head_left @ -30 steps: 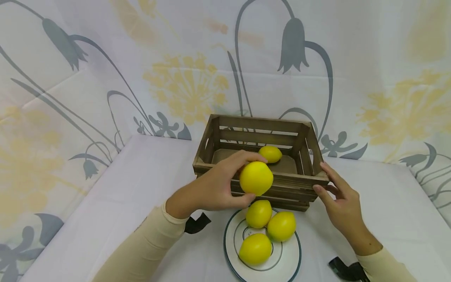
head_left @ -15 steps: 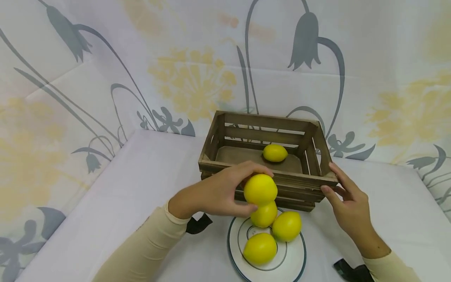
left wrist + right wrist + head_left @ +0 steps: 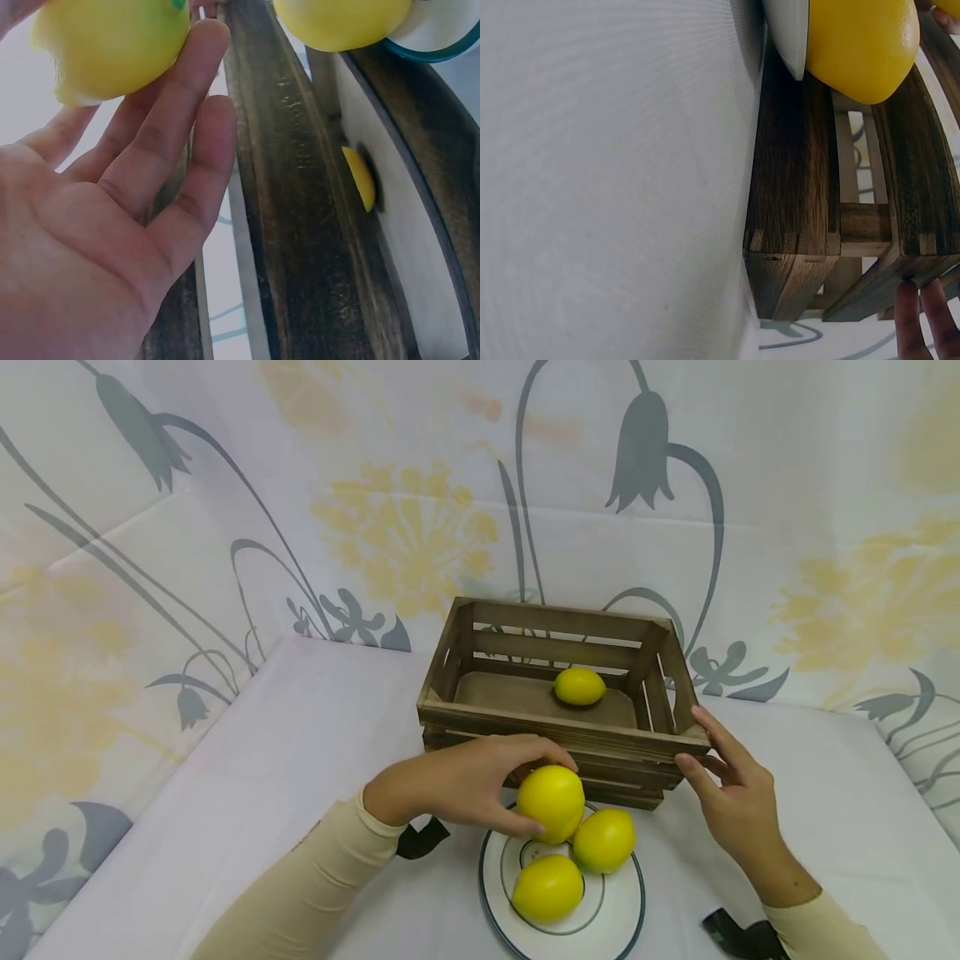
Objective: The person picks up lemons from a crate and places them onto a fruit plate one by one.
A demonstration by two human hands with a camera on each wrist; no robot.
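Note:
My left hand (image 3: 472, 781) holds a yellow lemon (image 3: 551, 804) low over the back of a white plate (image 3: 618, 902), with thumb and fingers around it. In the left wrist view that lemon (image 3: 112, 49) shows against the fingers (image 3: 161, 127). Two more lemons are plain to see on the plate, one at the right (image 3: 604, 841) and one in front (image 3: 547, 888); a further one behind is hidden by the held lemon. My right hand (image 3: 735, 814) grips the front right corner of a brown slatted wooden crate (image 3: 558, 724). One lemon (image 3: 580, 686) lies inside the crate.
Behind the crate hangs a white cloth (image 3: 420, 435) with grey and yellow flower prints. A white cover (image 3: 300, 727) lies over the table. Black straps (image 3: 422, 837) show at both wrists. The plate stands close in front of the crate.
My left hand has lowered the lemon from beside the crate's front rim down to the plate, now covering the lemon at the back. My right hand stays on the crate corner.

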